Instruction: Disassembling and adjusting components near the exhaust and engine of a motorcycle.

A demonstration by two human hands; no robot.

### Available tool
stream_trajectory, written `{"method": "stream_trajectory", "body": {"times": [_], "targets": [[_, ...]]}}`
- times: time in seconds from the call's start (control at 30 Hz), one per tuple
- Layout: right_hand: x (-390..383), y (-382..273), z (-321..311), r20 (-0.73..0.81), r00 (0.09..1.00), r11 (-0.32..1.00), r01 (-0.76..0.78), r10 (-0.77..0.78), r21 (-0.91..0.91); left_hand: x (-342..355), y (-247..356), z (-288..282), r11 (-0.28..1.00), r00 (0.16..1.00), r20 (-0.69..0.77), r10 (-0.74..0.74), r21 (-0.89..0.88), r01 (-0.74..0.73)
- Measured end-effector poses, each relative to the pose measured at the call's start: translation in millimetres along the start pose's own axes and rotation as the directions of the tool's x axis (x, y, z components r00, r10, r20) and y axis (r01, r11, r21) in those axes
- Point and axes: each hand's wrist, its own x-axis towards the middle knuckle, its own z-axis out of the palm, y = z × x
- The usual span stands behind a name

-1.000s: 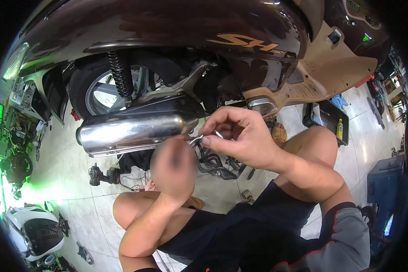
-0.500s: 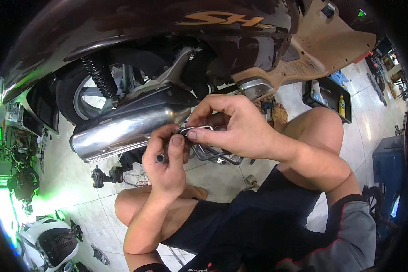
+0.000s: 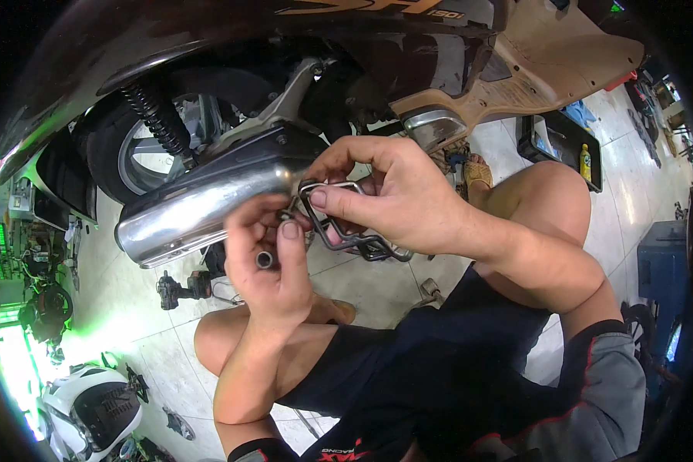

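Note:
In front of the scooter's silver exhaust muffler [image 3: 208, 217], my two hands are close together. My right hand [image 3: 408, 196] pinches a bent black metal frame [image 3: 320, 225] between thumb and fingers, and its loop hangs below them. My left hand [image 3: 263, 269] is curled, with a round hollow metal tube end, like a socket [image 3: 265, 259], sticking out of the palm. At its thumb and fingertips is a small metal piece [image 3: 288, 216], perhaps a bolt, beside the frame's edge. Fingers partly hide both the small piece and the tube.
The dark scooter body [image 3: 231, 46] spans the top, its rear wheel [image 3: 130, 158] behind the muffler. On the floor lie a cordless power tool [image 3: 178, 289] and a black tray [image 3: 526, 151] with a yellow bottle [image 3: 585, 165]. A blue cabinet [image 3: 662, 258] stands right; white bodywork [image 3: 73, 396] lies lower left.
My hands have drawn slightly apart, the left moving a little left. The black frame has turned in my right hand, so its loop shows more. The whole view has shifted slightly.

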Motion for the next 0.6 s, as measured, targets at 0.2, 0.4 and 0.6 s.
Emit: {"method": "stream_trajectory", "body": {"times": [0.2, 0.4, 0.6], "targets": [[-0.2, 3.0, -2.1, -0.052, 0.999, 1.000, 0.008, -0.009, -0.007, 2.6, 0.1, -2.3, 0.969, 0.975, 0.007, 0.222, -0.113, -0.219], [-0.2, 5.6, -2.2, -0.021, 0.986, 0.981, 0.160, -0.163, -0.108, 4.7, -1.9, -12.6, 0.994, 0.990, 0.104, 0.091, -0.067, -0.084], [1.0, 2.3, -11.1, 0.079, 0.975, 0.960, 0.221, -0.210, -0.170, 3.7, -0.3, -13.5, 0.995, 0.995, 0.074, 0.073, -0.067, -0.068]]}}
